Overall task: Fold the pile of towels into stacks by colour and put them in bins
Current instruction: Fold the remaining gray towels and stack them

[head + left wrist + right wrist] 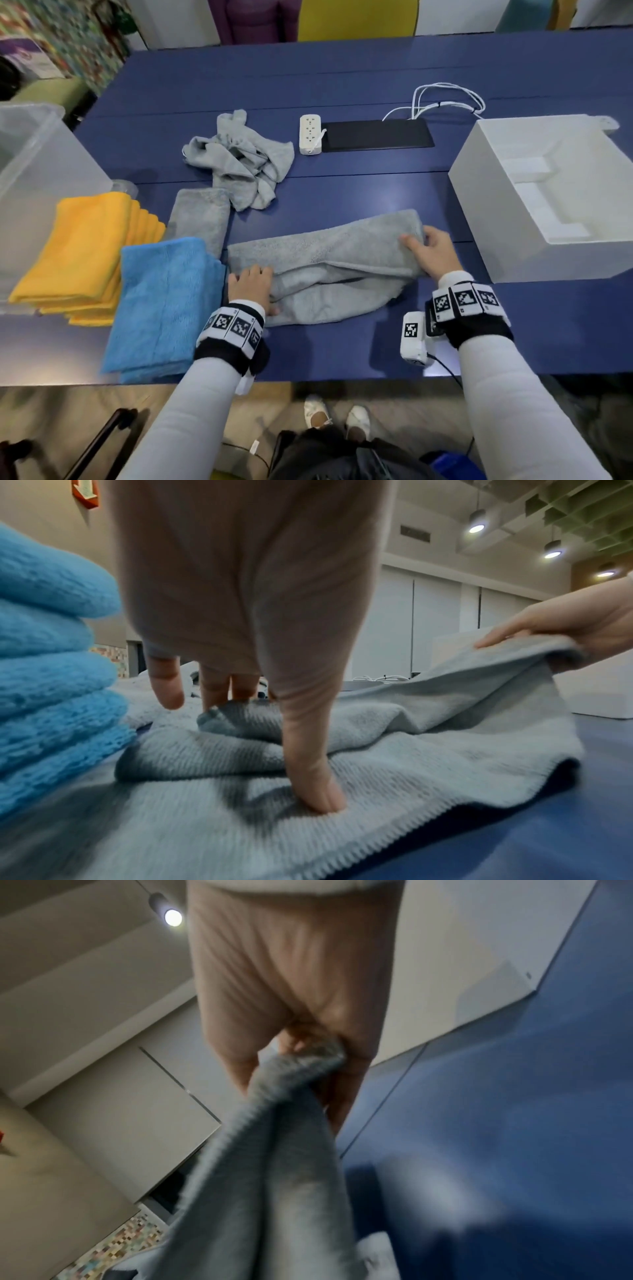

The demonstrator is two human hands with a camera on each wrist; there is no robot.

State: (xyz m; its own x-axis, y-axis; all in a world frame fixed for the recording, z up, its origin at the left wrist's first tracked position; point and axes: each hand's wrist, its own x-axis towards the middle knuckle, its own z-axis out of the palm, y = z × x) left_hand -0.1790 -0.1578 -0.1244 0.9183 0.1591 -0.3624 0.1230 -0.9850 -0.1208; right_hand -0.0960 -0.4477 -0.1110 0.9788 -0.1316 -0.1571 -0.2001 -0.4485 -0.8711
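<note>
Right wrist view: the right hand (291,993) pinches the right end of a grey towel (260,1191) between thumb and curled fingers, the cloth bunched in the grip and raised off the blue table (514,1123). In the head view the same right hand (432,251) holds the towel's upper right corner, with the top layer folded over toward the person. The left hand (251,286) rests on the left end of the grey towel (325,260); the left wrist view shows its thumb (315,783) pressing the lower layer flat while the other fingers (164,685) point down, loosely spread, onto the folded edge.

The towel lies across the near centre of the table (342,349). Just left of it sits a blue towel stack (161,301), then a yellow towel stack (82,253). A folded grey towel (202,216) lies behind the blue stack, and a crumpled grey pile (239,161) sits further back. A white bin (548,198) stands at the right, a translucent bin (37,161) at the left. A power strip (310,134) lies beyond the pile.
</note>
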